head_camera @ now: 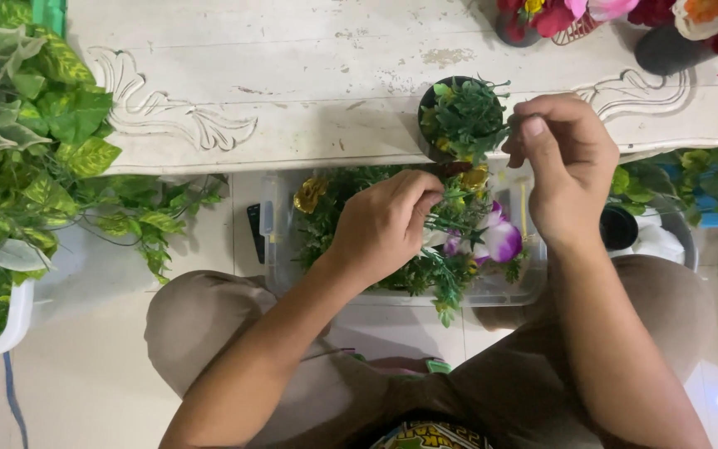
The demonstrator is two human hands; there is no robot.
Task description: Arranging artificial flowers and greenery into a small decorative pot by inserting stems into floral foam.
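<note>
**Both hands on fake greenery over the clear bin**

Your left hand (384, 223) hangs over the clear plastic bin (508, 293) between your knees, fingers curled together and pinched on a green plastic sprig (450, 223), likely to steady it while the other hand works. Your right hand (560, 158) is raised at the table edge, thumb and forefinger pressed together on a thin green stem tip right beside the small dark pot (463, 118) of green foliage; the grip looks fine and light, suited to a thin stem. The pot sits on the front edge of the white carved table (292, 83), close enough to reach from your seat.

The bin holds more loose greenery, a purple-and-white fake flower (499, 237) and a gold piece (309, 194) at its left end. It carries no label that can be made out. A dark flat object (255, 233) lies on the floor just left of it. Leafy vines (35, 150) crowd the left side; red and pink flowers (558, 15) stand at the table's far edge.
</note>
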